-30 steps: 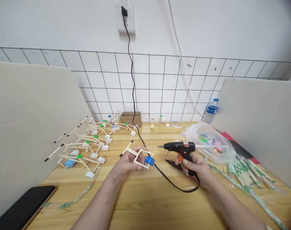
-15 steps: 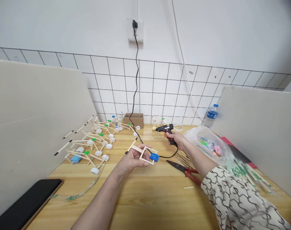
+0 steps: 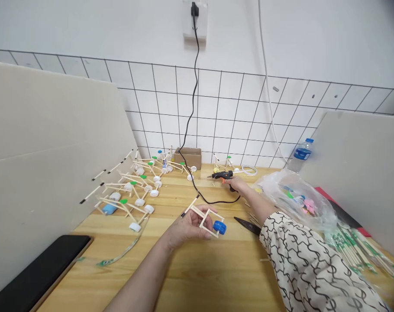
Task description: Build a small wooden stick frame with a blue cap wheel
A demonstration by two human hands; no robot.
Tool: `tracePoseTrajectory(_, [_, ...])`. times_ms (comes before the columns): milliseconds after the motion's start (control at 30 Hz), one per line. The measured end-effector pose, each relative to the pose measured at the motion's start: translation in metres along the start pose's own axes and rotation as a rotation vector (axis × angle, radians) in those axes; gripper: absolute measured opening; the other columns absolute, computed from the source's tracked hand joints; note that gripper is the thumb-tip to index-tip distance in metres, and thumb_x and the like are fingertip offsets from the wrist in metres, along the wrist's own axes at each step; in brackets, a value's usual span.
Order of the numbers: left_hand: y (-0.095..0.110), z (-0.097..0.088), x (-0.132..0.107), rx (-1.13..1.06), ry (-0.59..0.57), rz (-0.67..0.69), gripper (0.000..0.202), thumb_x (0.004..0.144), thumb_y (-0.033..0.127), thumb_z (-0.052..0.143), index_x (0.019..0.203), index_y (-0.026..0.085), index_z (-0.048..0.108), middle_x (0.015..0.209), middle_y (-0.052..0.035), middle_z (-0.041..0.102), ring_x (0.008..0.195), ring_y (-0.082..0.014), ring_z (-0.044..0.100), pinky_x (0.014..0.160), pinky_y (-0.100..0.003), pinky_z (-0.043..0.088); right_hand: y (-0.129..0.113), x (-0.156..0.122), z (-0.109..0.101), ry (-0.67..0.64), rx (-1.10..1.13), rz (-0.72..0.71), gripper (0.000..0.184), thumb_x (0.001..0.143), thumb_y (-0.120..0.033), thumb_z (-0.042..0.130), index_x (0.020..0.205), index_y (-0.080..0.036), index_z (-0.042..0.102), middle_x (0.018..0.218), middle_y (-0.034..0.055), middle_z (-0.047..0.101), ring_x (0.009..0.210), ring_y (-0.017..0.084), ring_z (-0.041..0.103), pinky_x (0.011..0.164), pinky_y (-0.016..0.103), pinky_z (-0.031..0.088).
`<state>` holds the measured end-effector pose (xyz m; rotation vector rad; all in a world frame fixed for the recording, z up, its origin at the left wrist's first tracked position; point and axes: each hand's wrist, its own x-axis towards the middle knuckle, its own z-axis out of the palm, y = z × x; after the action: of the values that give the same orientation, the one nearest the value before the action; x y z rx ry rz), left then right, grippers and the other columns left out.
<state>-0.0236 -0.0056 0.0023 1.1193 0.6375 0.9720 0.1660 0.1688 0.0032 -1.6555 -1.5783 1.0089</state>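
Observation:
My left hand point(image 3: 192, 226) is closed on a small frame of wooden sticks point(image 3: 206, 216), held just above the table. A blue bottle cap point(image 3: 219, 227) sits between the frame's two side sticks like a wheel. A crosswise stick with black ends point(image 3: 190, 206) is at the frame's other end. Farther back, my right hand point(image 3: 238, 185) is closed around the handle of a black glue gun point(image 3: 222, 174), whose nozzle points left. The gun is low over the table; whether it touches the wood I cannot tell. My right forearm and sleeve partly cover the pliers point(image 3: 247, 225).
Several stick models with white cap wheels point(image 3: 135, 201) stand at the left, near a black phone point(image 3: 37, 273). A cardboard box point(image 3: 188, 159) is by the wall. The gun's black cord point(image 3: 213, 202) loops across the table. At right are a plastic bag point(image 3: 275, 190), bundled sticks point(image 3: 356, 247) and a water bottle point(image 3: 301, 156).
My right hand has reached farther forward and left with the glue gun, lowering it towards the table. The cord's loop has shifted back. The view has tilted down and turned a little left.

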Motion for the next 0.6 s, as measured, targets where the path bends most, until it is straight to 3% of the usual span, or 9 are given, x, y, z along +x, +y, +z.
tracePoseTrajectory(167, [-0.002,-0.003,0.0,0.007,0.024,0.001,0.055,0.049,0.01,0.078,0.1,0.016,0.059,0.065,0.0018,0.061,0.061,-0.0114,0.054,0.058,-0.022,0.039,0.003,0.01,0.001,-0.043,-0.183,0.052,0.03,0.087,-0.03,0.052,0.114,-0.015,0.053,0.114,0.0076,0.056,0.096,0.021,0.058,0.08,0.04,0.05])
tracePoseTrajectory(367, [-0.002,-0.004,-0.001,0.025,0.008,-0.001,0.054,0.05,0.01,0.078,0.1,0.016,0.06,0.065,0.0014,0.061,0.061,-0.0118,0.054,0.055,-0.021,0.039,0.007,0.016,0.007,0.016,-0.376,0.049,0.03,0.088,-0.03,0.051,0.115,-0.016,0.053,0.115,0.0083,0.055,0.096,0.02,0.058,0.08,0.04,0.049])
tracePoseTrajectory(533, [-0.006,-0.005,0.0,0.044,-0.015,-0.028,0.055,0.051,0.009,0.078,0.103,0.016,0.058,0.067,0.0013,0.061,0.064,-0.0126,0.055,0.057,-0.021,0.039,0.001,0.0,0.004,0.072,-0.441,-0.016,0.028,0.087,-0.029,0.052,0.112,-0.015,0.054,0.114,0.0093,0.056,0.097,0.02,0.057,0.082,0.04,0.048])
tracePoseTrajectory(600, [-0.006,-0.005,0.0,0.048,-0.014,-0.036,0.055,0.051,0.009,0.078,0.102,0.016,0.059,0.067,0.0013,0.061,0.064,-0.0128,0.055,0.057,-0.022,0.04,-0.003,-0.016,-0.001,0.092,-0.424,-0.089,0.02,0.084,-0.025,0.055,0.096,-0.01,0.061,0.107,0.0143,0.058,0.102,0.025,0.054,0.087,0.04,0.043])
